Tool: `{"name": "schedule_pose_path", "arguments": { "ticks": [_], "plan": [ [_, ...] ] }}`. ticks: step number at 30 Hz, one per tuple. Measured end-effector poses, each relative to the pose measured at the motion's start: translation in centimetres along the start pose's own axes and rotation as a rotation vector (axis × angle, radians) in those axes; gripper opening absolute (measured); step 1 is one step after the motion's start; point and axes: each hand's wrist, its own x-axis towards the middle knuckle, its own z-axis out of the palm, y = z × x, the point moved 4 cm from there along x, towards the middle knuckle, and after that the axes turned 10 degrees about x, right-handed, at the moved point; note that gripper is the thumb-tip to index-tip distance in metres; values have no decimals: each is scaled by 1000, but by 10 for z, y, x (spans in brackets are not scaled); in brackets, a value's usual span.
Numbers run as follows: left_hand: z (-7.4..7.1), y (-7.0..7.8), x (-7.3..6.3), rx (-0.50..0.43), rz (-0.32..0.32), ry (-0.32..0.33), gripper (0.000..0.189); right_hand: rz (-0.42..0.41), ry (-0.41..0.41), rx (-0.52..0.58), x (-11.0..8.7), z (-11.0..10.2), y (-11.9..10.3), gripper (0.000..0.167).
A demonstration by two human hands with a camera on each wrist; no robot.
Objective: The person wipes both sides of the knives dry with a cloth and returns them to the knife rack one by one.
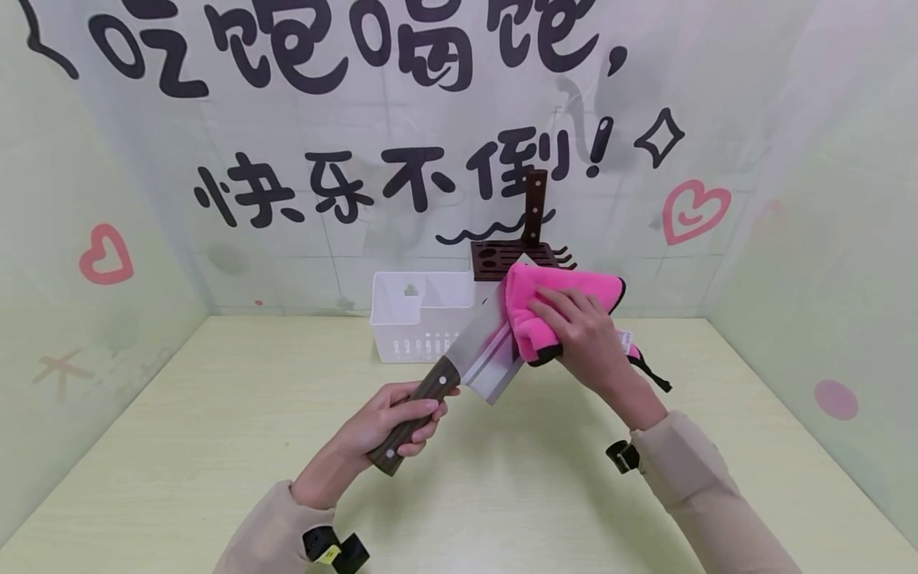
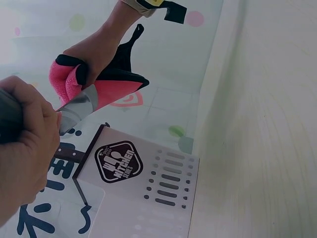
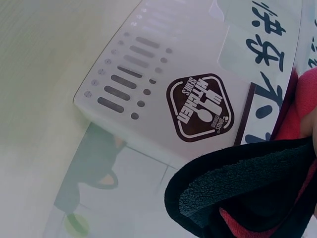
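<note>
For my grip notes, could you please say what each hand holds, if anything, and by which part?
The left hand grips the knife by its handle; the right hand holds the pink cloth near its middle, against the blade.

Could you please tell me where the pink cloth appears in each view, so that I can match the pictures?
Head: the pink cloth is right of centre, in the right hand.
Left wrist: the pink cloth is at upper left.
Right wrist: the pink cloth is at lower right, largely showing its dark side.
Shared landmark: the white plastic holder.
</note>
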Motion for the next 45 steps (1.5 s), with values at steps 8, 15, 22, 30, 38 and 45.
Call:
{"name": "schedule_pose_path", "arguments": {
  "ticks": [8, 15, 22, 30, 38, 45],
  "plan": [
    [0, 0, 0, -3, 17, -9, 33, 52, 16, -10, -3, -1, 6, 44],
    [0, 0, 0, -7, 21, -15, 33, 66, 33, -22, -5, -1, 6, 44],
    [0, 1, 0, -6, 18, -11, 37, 53, 41, -23, -4, 0, 1, 44],
    [-1, -1, 0, -6, 14, 2, 37, 2, 30, -44, -6, 4, -7, 43],
    [-2, -1, 1, -9, 18, 9, 34, -71, -1, -71, -7, 8, -24, 40],
    [-2, -1, 2, -2, -3, 37, 31, -124, -25, -81, -7, 9, -39, 20]
  ]
}}
